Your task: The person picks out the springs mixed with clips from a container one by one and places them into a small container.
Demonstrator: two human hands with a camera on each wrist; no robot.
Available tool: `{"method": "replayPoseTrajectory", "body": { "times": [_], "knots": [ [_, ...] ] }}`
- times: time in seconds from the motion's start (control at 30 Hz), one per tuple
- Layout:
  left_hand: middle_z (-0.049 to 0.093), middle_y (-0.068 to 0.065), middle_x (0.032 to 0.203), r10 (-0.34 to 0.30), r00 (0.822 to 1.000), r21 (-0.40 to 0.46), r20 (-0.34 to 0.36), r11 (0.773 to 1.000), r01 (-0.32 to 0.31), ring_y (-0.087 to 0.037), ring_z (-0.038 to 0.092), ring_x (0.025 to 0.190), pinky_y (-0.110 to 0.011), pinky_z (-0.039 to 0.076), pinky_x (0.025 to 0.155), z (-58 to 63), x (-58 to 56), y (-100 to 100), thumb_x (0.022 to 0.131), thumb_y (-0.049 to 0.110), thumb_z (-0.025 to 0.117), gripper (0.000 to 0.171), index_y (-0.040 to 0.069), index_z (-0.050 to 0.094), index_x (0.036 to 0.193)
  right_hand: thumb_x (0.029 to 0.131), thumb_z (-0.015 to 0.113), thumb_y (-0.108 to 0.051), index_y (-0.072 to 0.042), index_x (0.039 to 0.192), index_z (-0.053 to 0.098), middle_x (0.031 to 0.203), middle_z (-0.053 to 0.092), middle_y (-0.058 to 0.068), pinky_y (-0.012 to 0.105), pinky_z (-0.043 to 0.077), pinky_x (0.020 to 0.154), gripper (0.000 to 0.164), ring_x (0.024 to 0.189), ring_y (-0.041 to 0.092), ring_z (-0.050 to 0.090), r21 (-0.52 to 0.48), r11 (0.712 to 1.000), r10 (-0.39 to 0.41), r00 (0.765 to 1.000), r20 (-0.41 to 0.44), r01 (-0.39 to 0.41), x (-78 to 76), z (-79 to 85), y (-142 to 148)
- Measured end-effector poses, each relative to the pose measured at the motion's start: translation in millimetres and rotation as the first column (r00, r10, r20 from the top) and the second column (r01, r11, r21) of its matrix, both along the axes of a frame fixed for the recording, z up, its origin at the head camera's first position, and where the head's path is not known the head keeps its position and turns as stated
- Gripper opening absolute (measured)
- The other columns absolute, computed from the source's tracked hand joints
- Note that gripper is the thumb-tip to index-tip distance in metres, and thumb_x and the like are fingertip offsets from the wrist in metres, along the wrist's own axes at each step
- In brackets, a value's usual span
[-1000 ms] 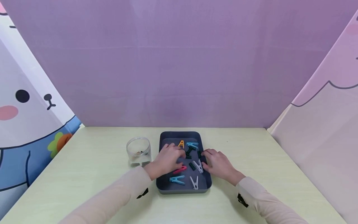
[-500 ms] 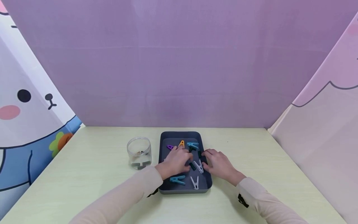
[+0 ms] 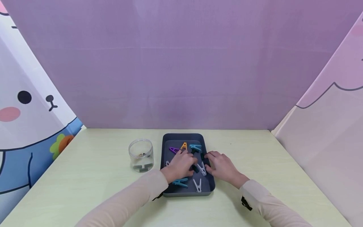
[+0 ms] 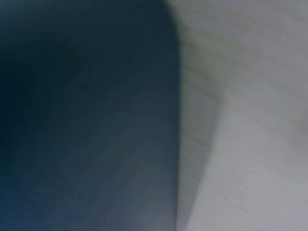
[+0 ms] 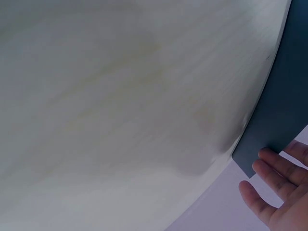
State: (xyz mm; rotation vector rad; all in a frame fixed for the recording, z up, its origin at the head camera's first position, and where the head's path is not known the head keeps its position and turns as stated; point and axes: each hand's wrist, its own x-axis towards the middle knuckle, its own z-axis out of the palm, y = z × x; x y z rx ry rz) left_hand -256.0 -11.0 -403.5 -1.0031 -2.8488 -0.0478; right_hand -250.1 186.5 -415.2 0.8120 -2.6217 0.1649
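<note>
Over the dark grey tray (image 3: 182,194), the left hand (image 3: 180,166) reaches down with bent fingers. Its thumb and index finger are beside a small dark green piece (image 3: 195,169); whether they pinch it is hidden. The right hand (image 3: 222,167) touches the tray's right rim, fingers loosely extended. In the tray lie a purple clothespin (image 3: 173,150), a yellow clothespin (image 3: 184,145), blue clothespins (image 3: 195,147), and pale grey clothespins (image 3: 197,186). Another dark green piece (image 3: 202,156) lies by the right fingertips. The right wrist view shows that hand's fingers (image 5: 276,180) against the tray's outer wall.
A clear round jar (image 3: 141,155) stands left of the tray with a few small pieces inside. Both stand on a pale wooden table (image 3: 99,176). A purple panel (image 3: 181,63) rises behind, with printed cloths at either side.
The left hand has moved right and slightly down across the tray. That uncovers the purple clothespin and covers the pink one. The right hand stays at the rim.
</note>
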Motion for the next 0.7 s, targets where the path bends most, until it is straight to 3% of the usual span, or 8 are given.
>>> {"method": "replayPoseTrajectory", "body": {
  "times": [0.7],
  "knots": [
    [0.065, 0.013, 0.091, -0.072, 0.997, 0.010, 0.034, 0.997, 0.071, -0.012, 0.050, 0.082, -0.031, 0.041, 0.076, -2.2, -0.6, 0.6, 0.073, 0.031, 0.074, 0.017, 0.028, 0.067, 0.087, 0.078, 0.067, -0.026, -0.010, 0.103, 0.063, 0.107, 0.063, 0.005, 0.039, 0.050, 0.075, 0.031, 0.090, 0.020, 0.061, -0.021, 1.000, -0.007, 0.999, 0.031, 0.008, 1.7, 1.9, -0.2]
  ]
}}
